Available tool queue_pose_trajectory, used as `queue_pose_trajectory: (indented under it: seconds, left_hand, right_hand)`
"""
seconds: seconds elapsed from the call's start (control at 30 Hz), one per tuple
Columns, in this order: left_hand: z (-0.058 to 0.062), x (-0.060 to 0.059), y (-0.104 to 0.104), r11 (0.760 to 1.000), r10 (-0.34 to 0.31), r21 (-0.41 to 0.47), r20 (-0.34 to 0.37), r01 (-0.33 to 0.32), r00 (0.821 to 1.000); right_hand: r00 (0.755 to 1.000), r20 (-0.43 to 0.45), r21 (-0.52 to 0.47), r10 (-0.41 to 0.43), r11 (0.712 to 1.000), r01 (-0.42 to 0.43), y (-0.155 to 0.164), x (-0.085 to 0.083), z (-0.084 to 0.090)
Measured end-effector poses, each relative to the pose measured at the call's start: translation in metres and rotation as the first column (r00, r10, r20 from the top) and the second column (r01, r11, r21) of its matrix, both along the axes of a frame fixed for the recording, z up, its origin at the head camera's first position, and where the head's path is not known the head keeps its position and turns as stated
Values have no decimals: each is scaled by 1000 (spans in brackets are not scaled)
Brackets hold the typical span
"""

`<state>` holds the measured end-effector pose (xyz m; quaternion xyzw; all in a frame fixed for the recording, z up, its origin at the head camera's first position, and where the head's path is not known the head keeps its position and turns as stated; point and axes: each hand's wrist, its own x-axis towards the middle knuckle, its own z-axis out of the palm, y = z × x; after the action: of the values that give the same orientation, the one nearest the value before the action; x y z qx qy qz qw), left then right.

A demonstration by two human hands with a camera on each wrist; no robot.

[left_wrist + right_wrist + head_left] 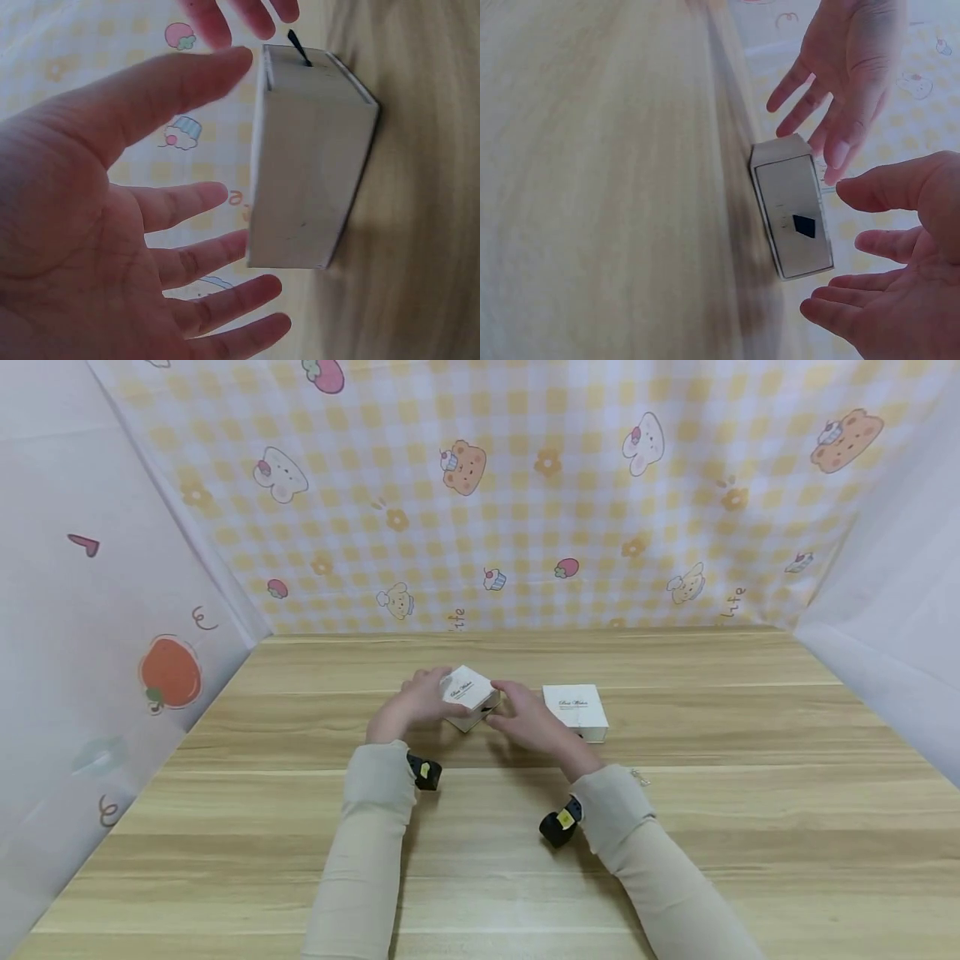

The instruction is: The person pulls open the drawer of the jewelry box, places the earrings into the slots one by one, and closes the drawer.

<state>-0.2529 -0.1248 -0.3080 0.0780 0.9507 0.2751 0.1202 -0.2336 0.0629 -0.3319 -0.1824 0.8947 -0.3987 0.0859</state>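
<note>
My left hand (411, 700) at nine o'clock and right hand (525, 717) at three flank the small white box (469, 696), fingers spread wide; I'd close evenly on both sides.

A light wooden table (675, 827) carries two small white boxes (469, 696) (576, 710).

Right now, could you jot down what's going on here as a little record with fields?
Setting: wooden table, walled round by a checked cloth with cartoon bears and strawberries
Left hand: fingers spread, beside the near white box; no grip seen from the wrists
Right hand: open, on the box's other side
Near white box: small, tilted, script printed on its lid, a dark tab on one end
Second white box: same kind, flat on the table, just right of the hands
Sleeves: beige, a dark camera at each wrist
</note>
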Motion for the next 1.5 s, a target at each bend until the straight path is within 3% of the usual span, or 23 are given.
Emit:
queue_pose_trajectory:
  seconds: [0.27,0.63,0.97,1.3,1.5]
  left_hand:
    - [-8,0,-1,1000,5,10,-6,-5,1000]
    - [-7,1,0,1000,1,-17,-19,-2,1000]
    - [2,8,7,995,-45,-90,15,46,999]
    - [12,23,14,990,12,-142,68,-2,998]
    - [13,28,18,980,8,-201,62,5,998]
  right_hand:
    - [999,-13,12,45,999,-45,-2,-3,-8]
    - [997,-31,50,75,996,-73,0,-3,-8]
    - [998,-19,173,61,983,-57,1,1,-1]
    - [995,-44,241,86,968,-73,6,4,12]
    - [993,-55,250,108,964,-91,8,5,12]
